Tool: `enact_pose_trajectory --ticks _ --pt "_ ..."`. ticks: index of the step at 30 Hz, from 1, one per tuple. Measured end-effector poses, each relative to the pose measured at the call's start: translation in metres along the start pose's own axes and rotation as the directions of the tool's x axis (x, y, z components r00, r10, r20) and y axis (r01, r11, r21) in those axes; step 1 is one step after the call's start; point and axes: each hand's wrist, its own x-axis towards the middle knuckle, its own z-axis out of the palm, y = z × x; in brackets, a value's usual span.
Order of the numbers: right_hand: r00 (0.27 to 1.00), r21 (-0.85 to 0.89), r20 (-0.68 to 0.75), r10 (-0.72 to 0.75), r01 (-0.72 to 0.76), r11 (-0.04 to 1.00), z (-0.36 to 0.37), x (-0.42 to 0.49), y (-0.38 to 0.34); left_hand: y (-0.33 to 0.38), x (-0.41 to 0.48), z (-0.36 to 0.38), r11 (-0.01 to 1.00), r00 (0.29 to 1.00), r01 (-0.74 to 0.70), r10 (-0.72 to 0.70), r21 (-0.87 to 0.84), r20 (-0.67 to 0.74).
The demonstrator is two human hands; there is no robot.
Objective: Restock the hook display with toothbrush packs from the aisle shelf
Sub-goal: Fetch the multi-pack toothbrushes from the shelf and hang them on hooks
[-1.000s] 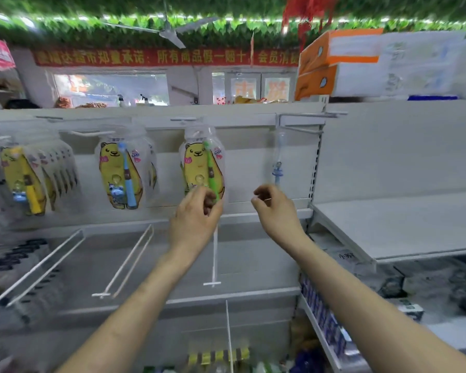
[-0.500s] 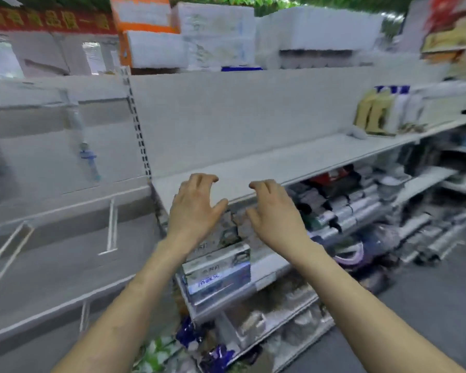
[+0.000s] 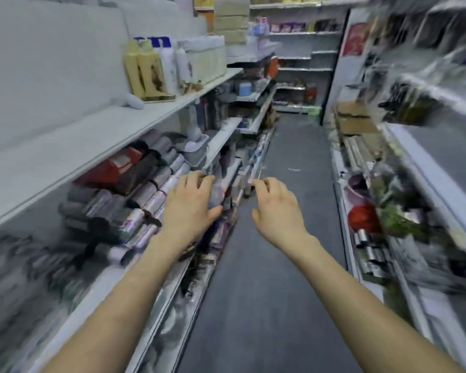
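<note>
1. Head view, the hands: both bare forearms reach forward over the aisle; the left hand (image 3: 191, 208) is palm down, its fingers spread and loosely bent, holding nothing; it hangs in front of the edge of the aisle shelf (image 3: 92, 135) on the left side; whether it touches the goods there, I cannot tell
2. Head view, the other hand: the right hand (image 3: 276, 208) is also palm down over the grey floor (image 3: 280, 278); its fingers are loosely bent with the thumb apart, and it holds nothing; the two hands are near each other but do not touch
3. Head view, left side: on the upper board stand yellow bottles (image 3: 145, 71) and just beside them white bottles (image 3: 172, 65); below the board lie silver rolled packs (image 3: 156, 189) in rows, with a red pack (image 3: 111, 168) behind them
4. Head view, right side: a second shelf unit (image 3: 428, 189) is strongly blurred; a red round thing (image 3: 363, 218) sits low in it, and cardboard boxes (image 3: 353, 117) lie further along
5. Head view, the task's thing: the goods are too blurred; which of them are the toothbrush packs, I cannot tell
</note>
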Motion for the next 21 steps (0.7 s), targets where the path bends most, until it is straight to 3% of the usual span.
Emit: enact_pose_trajectory --ticks 7,12,21 --pt "0.957 -0.163 0.016 0.289 -0.282 0.945 0.031 0.061 0.15 0.091 0.161 0.107 0.973 0.968 -0.224 0.229 -0.056 0.1" --pt "0.887 -0.262 -0.019 0.461 -0.45 0.854 0.039 0.074 0.251 0.186 0.243 0.169 0.897 0.896 -0.414 0.432 -0.154 0.107" --pt "0.744 -0.257 -0.078 0.663 -0.658 0.708 0.054 0.1 0.444 0.361 0.366 0.264 0.764 0.777 -0.594 0.626 -0.251 0.068"
